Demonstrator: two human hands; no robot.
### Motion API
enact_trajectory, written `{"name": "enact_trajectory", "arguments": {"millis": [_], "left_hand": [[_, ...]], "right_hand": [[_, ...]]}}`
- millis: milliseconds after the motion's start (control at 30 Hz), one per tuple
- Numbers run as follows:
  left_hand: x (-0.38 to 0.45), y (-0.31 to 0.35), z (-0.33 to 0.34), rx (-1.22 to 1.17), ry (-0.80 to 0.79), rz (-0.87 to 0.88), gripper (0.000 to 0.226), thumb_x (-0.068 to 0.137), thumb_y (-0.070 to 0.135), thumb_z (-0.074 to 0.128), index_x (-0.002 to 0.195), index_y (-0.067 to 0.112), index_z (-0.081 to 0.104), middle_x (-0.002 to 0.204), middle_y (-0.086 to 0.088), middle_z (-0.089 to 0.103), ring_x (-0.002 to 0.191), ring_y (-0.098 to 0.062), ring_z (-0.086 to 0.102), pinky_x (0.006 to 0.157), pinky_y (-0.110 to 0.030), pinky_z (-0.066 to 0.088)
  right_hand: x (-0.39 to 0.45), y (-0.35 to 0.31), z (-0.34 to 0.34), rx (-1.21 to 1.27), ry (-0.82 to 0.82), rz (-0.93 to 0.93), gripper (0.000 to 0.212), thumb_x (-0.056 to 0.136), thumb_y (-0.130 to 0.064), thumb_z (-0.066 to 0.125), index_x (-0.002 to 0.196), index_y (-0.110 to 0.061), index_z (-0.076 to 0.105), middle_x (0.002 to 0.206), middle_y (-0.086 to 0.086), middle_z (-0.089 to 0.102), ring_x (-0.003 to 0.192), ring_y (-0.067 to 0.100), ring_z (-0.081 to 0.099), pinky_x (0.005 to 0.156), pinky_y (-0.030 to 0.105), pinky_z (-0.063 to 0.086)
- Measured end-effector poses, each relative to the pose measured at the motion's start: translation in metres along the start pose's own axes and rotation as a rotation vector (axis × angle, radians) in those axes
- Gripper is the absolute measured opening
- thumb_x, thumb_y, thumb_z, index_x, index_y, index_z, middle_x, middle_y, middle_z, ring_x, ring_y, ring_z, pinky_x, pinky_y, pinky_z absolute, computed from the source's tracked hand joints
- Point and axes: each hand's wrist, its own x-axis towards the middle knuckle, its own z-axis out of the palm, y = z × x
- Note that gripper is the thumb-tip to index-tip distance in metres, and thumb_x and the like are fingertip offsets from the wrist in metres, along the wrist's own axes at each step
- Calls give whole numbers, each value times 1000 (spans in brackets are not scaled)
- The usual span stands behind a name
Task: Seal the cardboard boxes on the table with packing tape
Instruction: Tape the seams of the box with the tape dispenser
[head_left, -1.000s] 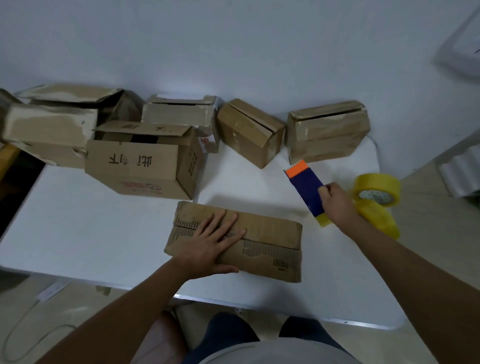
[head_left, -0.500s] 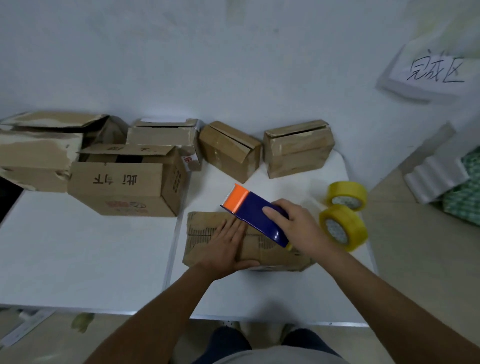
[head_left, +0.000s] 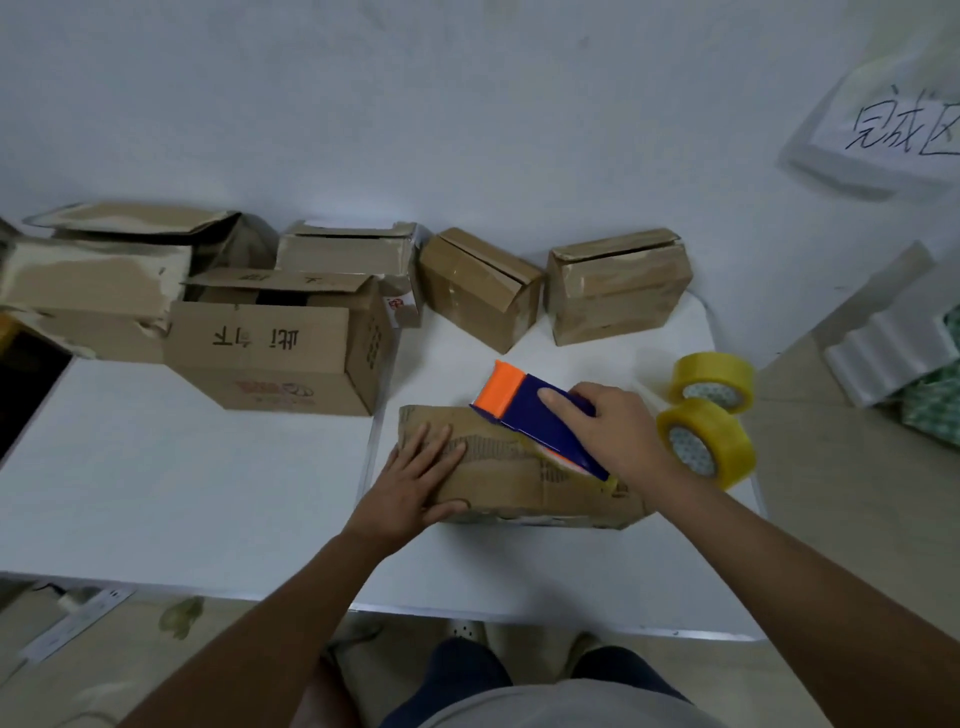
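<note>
The left hand (head_left: 415, 480) presses flat on the box (head_left: 519, 467). The right hand (head_left: 618, 431) grips the dispenser (head_left: 530, 415), its rear end touching the box top.

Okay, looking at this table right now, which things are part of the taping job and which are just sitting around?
In use:
- flat box, held down by the left hand
- tape dispenser, gripped by the right hand on top of that box
- open boxes at the back, waiting

Lying about:
- two spare tape rolls at the table's right edge
- handwritten sign on the wall
</note>
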Motion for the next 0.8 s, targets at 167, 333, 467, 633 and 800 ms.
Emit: {"name": "enact_trajectory", "arguments": {"millis": [167, 333, 467, 633, 800], "left_hand": [[12, -6, 2, 21, -27, 43, 75, 95, 72, 30, 156, 29, 25, 165, 2, 19, 153, -24, 6, 118, -59, 24], [15, -6, -4, -37, -50, 69, 74, 94, 73, 35, 155, 31, 28, 163, 8, 22, 154, -22, 6, 122, -51, 16], [11, 3, -30, -225, 24, 1, 47, 100, 53, 44, 136, 27, 58, 155, 9, 41, 146, -16, 30, 119, -38, 29], [22, 47, -82, -1017, 100, -642, 24, 103, 33, 51, 111, 23, 71, 113, 3, 72, 106, -12, 64, 89, -21, 48], [37, 68, -100, -1535, -66, -757, 42, 96, 48, 56, 121, 15, 62, 112, -8, 74, 107, -16, 70, 91, -31, 55]], "right_hand": [[12, -16, -4, 68, -178, -63, 44, 88, -63, 53, 85, -21, 68, 73, -7, 68, 67, 7, 65, 60, 19, 43], [12, -17, 14, -37, -221, -59, 46, 88, -65, 52, 89, -22, 69, 78, -6, 69, 70, 7, 64, 62, 21, 47], [12, -9, 14, 1, -210, -41, 42, 88, -64, 52, 86, -25, 67, 74, -9, 68, 68, 4, 64, 59, 17, 42], [8, -9, 13, 10, -189, -25, 45, 86, -66, 50, 87, -24, 66, 74, -11, 68, 67, 2, 65, 58, 12, 39], [7, -13, 11, -39, -186, -37, 43, 90, -63, 49, 91, -25, 67, 77, -11, 66, 69, 2, 62, 55, 13, 34]]}}
